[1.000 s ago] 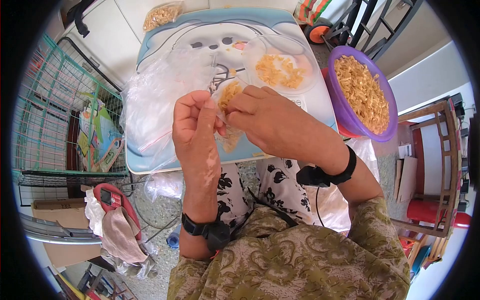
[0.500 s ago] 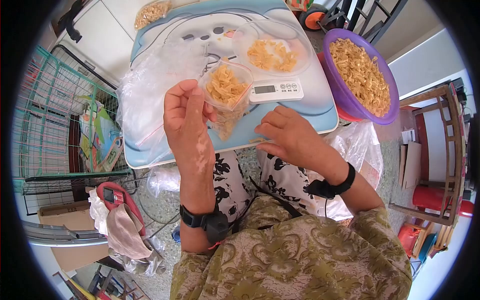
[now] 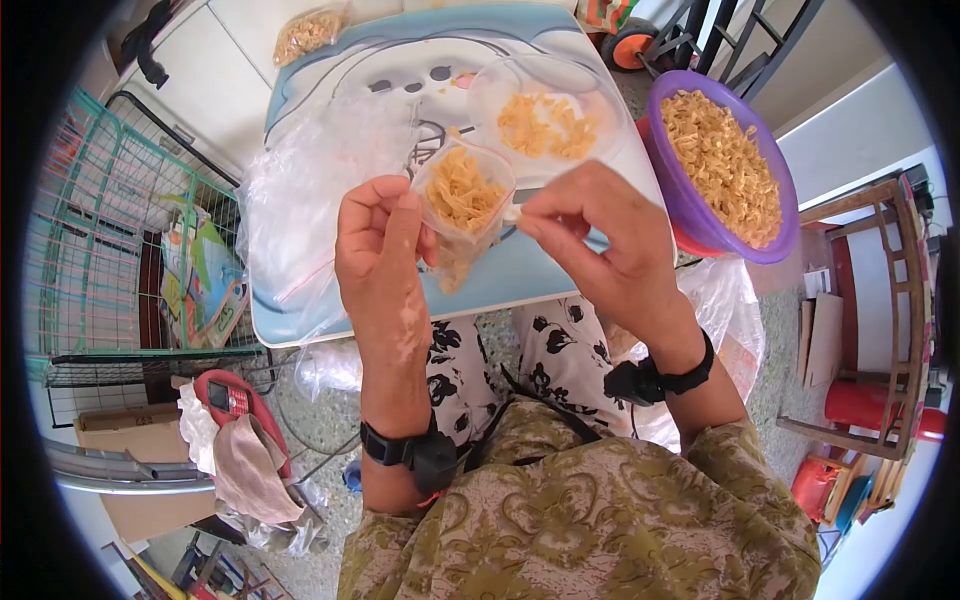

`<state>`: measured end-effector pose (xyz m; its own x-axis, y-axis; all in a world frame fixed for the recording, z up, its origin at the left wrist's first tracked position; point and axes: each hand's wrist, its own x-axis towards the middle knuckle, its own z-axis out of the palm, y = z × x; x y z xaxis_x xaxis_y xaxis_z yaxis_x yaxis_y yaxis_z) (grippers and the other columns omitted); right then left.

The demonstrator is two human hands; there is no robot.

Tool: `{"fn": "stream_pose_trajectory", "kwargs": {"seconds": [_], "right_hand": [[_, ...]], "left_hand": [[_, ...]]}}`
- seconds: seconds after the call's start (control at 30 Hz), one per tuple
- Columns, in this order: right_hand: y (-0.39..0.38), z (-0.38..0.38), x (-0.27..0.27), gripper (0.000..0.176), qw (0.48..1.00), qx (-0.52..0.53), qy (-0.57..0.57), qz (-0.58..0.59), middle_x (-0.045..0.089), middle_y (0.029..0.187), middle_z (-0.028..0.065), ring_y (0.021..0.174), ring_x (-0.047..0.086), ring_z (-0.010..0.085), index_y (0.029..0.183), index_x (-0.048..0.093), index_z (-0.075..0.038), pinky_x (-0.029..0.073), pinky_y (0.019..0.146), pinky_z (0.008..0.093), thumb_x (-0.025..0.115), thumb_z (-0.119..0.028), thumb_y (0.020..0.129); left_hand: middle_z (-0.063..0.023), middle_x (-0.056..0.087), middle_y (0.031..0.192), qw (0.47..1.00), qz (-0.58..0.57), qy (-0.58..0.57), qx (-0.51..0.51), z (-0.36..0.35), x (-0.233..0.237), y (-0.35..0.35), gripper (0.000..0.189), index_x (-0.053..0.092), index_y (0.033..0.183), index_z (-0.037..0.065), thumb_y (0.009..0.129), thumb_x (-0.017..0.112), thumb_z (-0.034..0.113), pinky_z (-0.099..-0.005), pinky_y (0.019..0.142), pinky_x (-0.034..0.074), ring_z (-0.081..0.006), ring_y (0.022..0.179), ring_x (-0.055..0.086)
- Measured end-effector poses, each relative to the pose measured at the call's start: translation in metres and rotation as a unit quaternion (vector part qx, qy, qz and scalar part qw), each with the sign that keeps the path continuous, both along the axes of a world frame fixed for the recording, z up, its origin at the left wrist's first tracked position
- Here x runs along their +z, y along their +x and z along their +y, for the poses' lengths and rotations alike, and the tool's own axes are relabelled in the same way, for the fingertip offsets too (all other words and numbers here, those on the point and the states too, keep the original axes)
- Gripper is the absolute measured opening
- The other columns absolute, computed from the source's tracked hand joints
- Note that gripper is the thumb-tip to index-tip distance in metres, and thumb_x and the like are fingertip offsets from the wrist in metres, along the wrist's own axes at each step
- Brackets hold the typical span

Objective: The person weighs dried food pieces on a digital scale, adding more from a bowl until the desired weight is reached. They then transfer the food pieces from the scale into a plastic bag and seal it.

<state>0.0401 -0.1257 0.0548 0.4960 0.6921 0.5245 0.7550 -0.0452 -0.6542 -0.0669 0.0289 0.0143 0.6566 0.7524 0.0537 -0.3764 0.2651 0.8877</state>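
Observation:
My left hand (image 3: 385, 235) is closed on the left edge of a clear zip bag (image 3: 458, 250), fingers and thumb pinching its rim. The bag's mouth gapes upward and shows yellowish dried flakes (image 3: 463, 190) inside. Beside the bag's right edge, my right hand (image 3: 610, 245) is curled with thumb and fingertips close together. A small white piece shows at those fingertips; I cannot make out what it is. The kitchen scale is mostly or wholly hidden behind this hand. Beyond it, a clear round plate (image 3: 490, 90) holds more flakes.
Clear plastic bags (image 3: 310, 200) spread over the table's left side. A filled bag (image 3: 308, 36) lies at the back left. To the right stands a purple basin (image 3: 788, 190) heaped with flakes. A green wire cage (image 3: 100, 250) is at the left, a wooden frame (image 3: 895, 300) at the right.
My right hand has moved up and forward from the table's front edge to beside the bag, covering the scale. My left hand keeps hold of the bag, almost unmoved.

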Motion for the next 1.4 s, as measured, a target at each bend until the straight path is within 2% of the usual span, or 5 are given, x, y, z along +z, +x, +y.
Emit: {"fn": "stream_pose_trajectory", "kwargs": {"seconds": [0.5,0.63,0.7,0.87,1.4], "right_hand": [[0.017,0.041,-0.012,0.034,0.961,0.099,-0.137,-0.218,0.066,0.107,0.0052,0.089,0.056,0.0266,0.107,0.065,-0.006,0.050,0.077,0.0355,0.059,0.003,0.075],[0.015,0.046,-0.013,0.022,0.958,0.111,-0.109,-0.240,0.062,0.093,0.0047,0.081,0.052,0.0258,0.093,0.064,-0.007,0.048,0.073,0.0355,0.060,-0.001,0.072],[0.017,0.045,-0.010,0.038,0.953,0.122,-0.161,-0.227,0.064,0.114,0.0058,0.090,0.056,0.0271,0.111,0.064,-0.007,0.050,0.079,0.0353,0.059,0.005,0.075],[0.042,0.034,-0.004,0.038,0.973,0.087,-0.037,-0.212,0.063,0.118,0.0094,0.103,0.061,0.0303,0.114,0.064,-0.006,0.050,0.086,0.0370,0.055,0.008,0.080],[0.140,0.056,-0.010,0.055,0.856,-0.027,-0.475,-0.201,0.062,0.116,0.0200,0.112,0.057,0.0341,0.124,0.054,0.002,0.045,0.098,0.0398,0.073,-0.014,0.075]], "left_hand": [[0.0021,0.056,0.085,1.000,-0.001,0.007,-0.011,0.002,0.003,-0.001,0.016,0.057,0.108,0.006,0.094,0.063,0.011,-0.0205,0.060,0.039,-0.0052,0.070,0.049],[0.0011,0.055,0.087,1.000,-0.027,0.006,-0.015,0.002,0.000,0.002,0.015,0.055,0.108,0.004,0.095,0.061,0.007,-0.0187,0.060,0.040,-0.0040,0.068,0.048],[0.0011,0.056,0.086,1.000,-0.027,-0.001,-0.006,0.001,0.002,0.002,0.015,0.056,0.107,0.005,0.094,0.061,0.009,-0.0205,0.060,0.039,-0.0051,0.069,0.049],[0.0010,0.056,0.084,1.000,-0.021,0.006,0.015,0.006,0.001,0.001,0.014,0.056,0.106,0.005,0.095,0.061,0.010,-0.0220,0.061,0.038,-0.0062,0.070,0.049],[0.0009,0.056,0.084,1.000,-0.016,0.001,0.007,0.006,-0.004,0.002,0.013,0.057,0.107,0.005,0.096,0.060,0.010,-0.0212,0.060,0.039,-0.0057,0.070,0.050]]}}
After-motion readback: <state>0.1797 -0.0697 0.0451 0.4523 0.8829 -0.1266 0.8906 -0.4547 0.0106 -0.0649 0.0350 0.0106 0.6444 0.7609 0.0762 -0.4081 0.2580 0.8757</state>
